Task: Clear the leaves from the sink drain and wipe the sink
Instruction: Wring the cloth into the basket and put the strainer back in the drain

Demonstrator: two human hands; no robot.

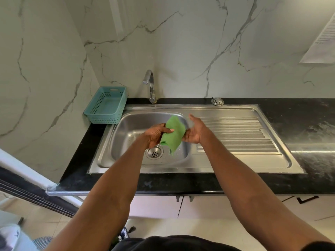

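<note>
Your left hand (156, 133) gripping a green rectangular cleaning cloth (174, 134) above the stainless steel sink basin (126, 127), your right hand (196, 130) with fingers straight, touching the cloth's right edge, round perforated drain (154, 153) just below (leaf-free), teal plastic basket (107, 105) on the black counter (299, 113).

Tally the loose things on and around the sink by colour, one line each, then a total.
Green: 1, the cloth, held over the sink by the left hand
Teal: 1, the basket on the counter
Silver: 1, the drain strainer behind the sink
Total: 3
</note>
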